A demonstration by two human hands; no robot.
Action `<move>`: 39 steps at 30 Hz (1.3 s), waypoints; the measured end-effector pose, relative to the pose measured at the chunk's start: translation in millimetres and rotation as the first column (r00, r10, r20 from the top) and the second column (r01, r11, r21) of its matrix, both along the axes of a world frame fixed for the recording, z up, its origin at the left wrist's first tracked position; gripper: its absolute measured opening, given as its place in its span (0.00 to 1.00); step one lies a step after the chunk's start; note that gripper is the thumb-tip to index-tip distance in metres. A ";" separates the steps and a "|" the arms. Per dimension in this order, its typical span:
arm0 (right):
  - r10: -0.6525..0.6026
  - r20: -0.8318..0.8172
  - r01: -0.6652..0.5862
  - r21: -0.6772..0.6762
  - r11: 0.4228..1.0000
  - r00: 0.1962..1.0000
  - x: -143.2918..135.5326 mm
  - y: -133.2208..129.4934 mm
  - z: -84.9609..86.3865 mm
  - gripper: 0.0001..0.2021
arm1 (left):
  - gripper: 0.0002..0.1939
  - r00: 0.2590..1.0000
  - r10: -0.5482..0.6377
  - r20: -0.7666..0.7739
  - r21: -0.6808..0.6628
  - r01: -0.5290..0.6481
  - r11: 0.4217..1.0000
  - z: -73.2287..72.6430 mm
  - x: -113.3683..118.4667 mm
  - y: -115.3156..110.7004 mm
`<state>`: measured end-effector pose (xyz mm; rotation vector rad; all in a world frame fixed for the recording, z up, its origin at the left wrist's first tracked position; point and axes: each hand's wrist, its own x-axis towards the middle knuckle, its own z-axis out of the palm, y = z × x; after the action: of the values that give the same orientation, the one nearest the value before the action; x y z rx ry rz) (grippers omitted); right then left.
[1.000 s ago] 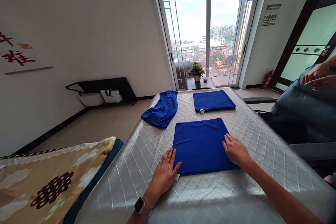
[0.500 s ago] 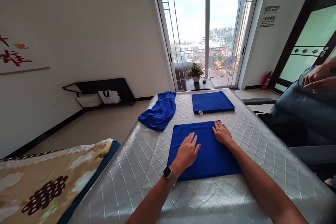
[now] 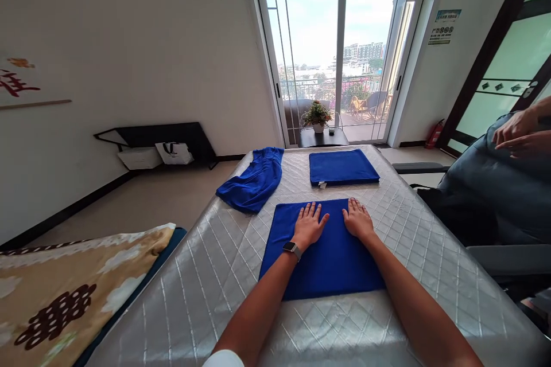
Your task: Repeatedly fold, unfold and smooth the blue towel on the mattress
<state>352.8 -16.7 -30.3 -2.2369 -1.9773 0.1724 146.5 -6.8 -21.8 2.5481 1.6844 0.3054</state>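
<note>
A flat blue cloth [image 3: 331,266], folded into a rectangle, lies in front of me on a silver quilted surface [image 3: 206,281]. Palm down near its far edge rests my left hand [image 3: 309,225], fingers stretched out, a watch on the wrist. My right hand [image 3: 358,219] lies flat at the cloth's far right corner, also with fingers extended. Neither hand grips anything. Beyond them sits a folded blue stack [image 3: 344,166] with a small white tag on its near edge. To its left a crumpled blue cloth [image 3: 253,180] lies loose at the surface's edge.
At the left is a bed with a patterned tan cover [image 3: 86,287]. A potted plant [image 3: 317,116] stands on a small dark table [image 3: 322,137] by the glass door. On the right, another person's hands [image 3: 523,131] rest on their dark-clothed lap.
My left hand has slid forward over the cloth toward its far edge. The right hand has stayed flat near the far right corner. The view has shifted slightly.
</note>
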 end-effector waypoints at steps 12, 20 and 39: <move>0.002 -0.011 -0.002 -0.020 1.000 1.000 1.4 0.9 -3.0 0.35 | 0.39 0.972 0.235 -0.013 0.038 -0.235 0.971 -14.7 -127.0 14.5; -0.021 -0.002 0.021 -0.032 0.999 1.000 23.4 -0.8 0.7 0.33 | 0.40 0.971 0.236 -0.020 0.023 -0.236 0.971 -12.6 -124.0 13.9; 0.115 -0.083 -0.109 0.070 0.992 0.990 17.8 0.0 2.9 0.30 | 0.42 0.976 0.219 -0.021 -0.080 -0.220 0.972 -0.1 -123.9 20.2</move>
<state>370.5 -16.7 -27.4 -2.0442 -2.0336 0.2114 22.6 13.4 -22.0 2.3144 1.9439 0.2285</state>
